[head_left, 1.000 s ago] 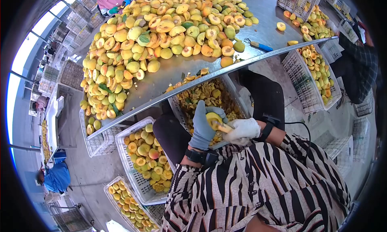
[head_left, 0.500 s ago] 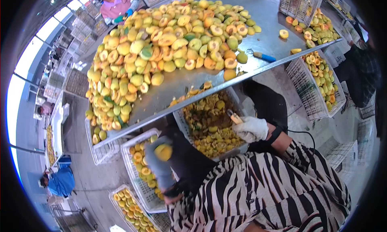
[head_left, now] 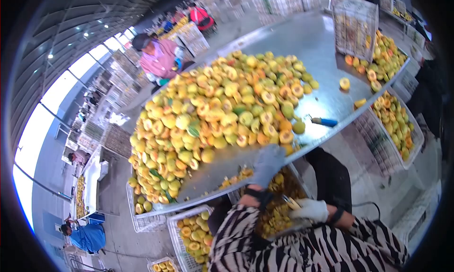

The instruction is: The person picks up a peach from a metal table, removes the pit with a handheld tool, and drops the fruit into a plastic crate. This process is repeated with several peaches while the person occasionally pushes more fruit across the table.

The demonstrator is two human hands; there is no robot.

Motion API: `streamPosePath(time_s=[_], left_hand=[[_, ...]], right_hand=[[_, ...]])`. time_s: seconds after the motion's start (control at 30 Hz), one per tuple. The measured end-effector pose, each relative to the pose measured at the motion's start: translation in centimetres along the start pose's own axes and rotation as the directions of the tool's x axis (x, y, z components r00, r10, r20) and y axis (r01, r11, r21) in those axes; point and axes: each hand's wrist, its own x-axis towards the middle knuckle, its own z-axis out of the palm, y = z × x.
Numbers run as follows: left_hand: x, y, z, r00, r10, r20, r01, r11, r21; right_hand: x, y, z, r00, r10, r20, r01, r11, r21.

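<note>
My left hand [head_left: 268, 164], in a grey glove, reaches over the table's front edge to the near side of a heap of yellow peaches [head_left: 208, 116], many of them halved. Its fingers point toward the fruit, somewhat blurred, and no peach shows in them. In a white glove, my right hand [head_left: 309, 210] is closed round the light handle of a small pitting tool [head_left: 292, 203]. It is above a crate of peach scraps [head_left: 276, 217] between my legs. A crate of peach halves [head_left: 195, 234] stands to the left of my legs.
A blue-handled tool [head_left: 324, 122] lies on the metal table [head_left: 298, 40]. An upright crate [head_left: 355, 28] and more peaches [head_left: 385, 57] are at its right end. Another full crate [head_left: 392, 125] stands beside it. A person in pink [head_left: 158, 59] is across the table.
My left hand has moved from above the left crate, where it had a peach half, up and right to the heap. The view has tilted upward. My right hand keeps the tool.
</note>
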Motion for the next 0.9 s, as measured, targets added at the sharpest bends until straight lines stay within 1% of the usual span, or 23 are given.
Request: streamPosePath(time_s=[0.03,0.07,0.1,0.13,0.2,0.23,0.27,0.3,0.33,0.37,0.4,0.43,0.47,0.5,0.53,0.57,0.6,0.63,0.7,0.77,0.8,0.83,0.9], left_hand=[[1.4,2.3,0.4,0.989,-0.138,0.046,0.134,0.988,0.081],[2.6,2.7,1.9,0.992,-0.129,-0.005,0.128,0.979,0.158],[3.6,2.4,3.3,0.991,-0.121,-0.05,0.129,0.964,0.232],[4.2,2.6,3.5,0.992,-0.108,-0.068,0.121,0.965,0.234],[4.8,2.1,4.1,0.995,-0.098,0.019,0.09,0.967,0.237],[5.0,1.2,4.5,0.995,-0.099,0.009,0.094,0.966,0.239],[5.4,-0.2,5.0,0.999,-0.049,-0.003,0.049,0.975,0.216],[5.2,-0.5,4.9,1.0,0.005,-0.016,-0.002,0.981,0.195],[4.5,-1.1,4.6,1.0,0.012,-0.027,-0.007,0.98,0.198],[3.6,-1.9,3.8,0.998,-0.031,-0.059,0.031,1.0,-0.002],[2.9,-2.5,2.6,0.994,-0.08,-0.076,0.063,0.977,-0.203],[1.4,-2.8,0.9,0.993,-0.113,0.018,0.102,0.802,-0.588],[-0.7,-3.4,-0.5,0.985,-0.115,0.129,0.168,0.474,-0.864],[-1.4,-5.7,-0.8,0.991,-0.02,0.135,0.136,0.227,-0.964],[-2.5,-8.1,-0.5,0.991,0.055,0.121,0.124,-0.052,-0.991],[-5.1,-7.7,-1.6,0.992,0.1,0.08,0.101,-0.221,-0.97],[-7.7,-7.0,-2.7,0.993,-0.046,0.113,0.089,-0.364,-0.927],[-9.5,-6.2,-3.7,0.987,-0.101,0.126,0.075,-0.4,-0.914],[-12.4,-7.3,-3.6,0.98,-0.161,0.118,0.048,-0.387,-0.921],[-14.5,-7.8,-3.3,0.973,-0.18,0.145,0.065,-0.386,-0.92],[-15.3,-7.8,-3.1,0.971,-0.178,0.162,0.085,-0.376,-0.923],[-16.2,-7.1,-3.2,0.97,-0.177,0.168,0.089,-0.388,-0.917],[-18.1,-5.7,-3.2,0.929,-0.298,0.221,0.07,-0.443,-0.894]], right_hand=[[-1.1,-0.7,-0.5,0.996,0.087,0.016,-0.087,0.996,0.028],[-1.8,-1.0,-0.7,0.998,0.069,0.001,-0.069,0.994,0.084],[-2.1,-0.3,-1.5,0.995,0.099,0.018,-0.101,0.981,0.167],[-2.4,-0.4,-1.8,0.996,0.091,-0.005,-0.088,0.977,0.195],[-2.8,-0.8,-1.8,0.997,0.076,-0.023,-0.069,0.973,0.221],[-3.0,-0.8,-1.7,0.997,0.08,0.019,-0.082,0.949,0.306],[-3.1,-0.8,-1.6,0.995,0.082,0.061,-0.099,0.917,0.386],[-3.0,-0.6,-1.4,0.995,0.074,0.064,-0.093,0.921,0.378],[-2.6,-0.2,-1.3,0.999,0.044,-0.005,-0.041,0.959,0.282],[-2.0,0.4,-1.2,0.997,0.008,-0.073,0.006,0.983,0.184],[-1.6,1.3,-1.6,0.994,-0.047,-0.102,0.051,0.998,0.041],[-1.7,1.1,-1.6,0.993,-0.046,-0.105,0.051,0.998,0.044],[-2.2,0.7,-1.5,0.989,-0.025,-0.147,0.028,1.0,0.015],[-2.9,0.6,-1.2,0.982,0.011,-0.187,-0.012,1.0,-0.005],[-3.3,0.1,-0.9,0.976,0.0,-0.216,-0.014,0.998,-0.062],[-3.2,-0.4,-0.6,0.971,-0.002,-0.241,-0.028,0.992,-0.121],[-2.7,-0.5,-0.3,0.962,-0.068,-0.265,0.012,0.978,-0.209],[-2.2,-0.7,0.4,0.95,-0.143,-0.276,0.056,0.952,-0.3],[-2.9,-4.2,3.6,0.948,-0.135,-0.288,0.007,0.914,-0.406],[-1.5,-4.5,4.8,0.956,-0.184,-0.228,0.013,0.803,-0.596],[0.5,-1.9,4.7,0.884,-0.426,-0.194,0.135,0.629,-0.766],[0.7,-1.7,5.2,0.887,-0.417,-0.199,0.123,0.628,-0.768],[1.4,-2.3,6.8,0.845,-0.534,0.018,0.23,0.332,-0.915]])
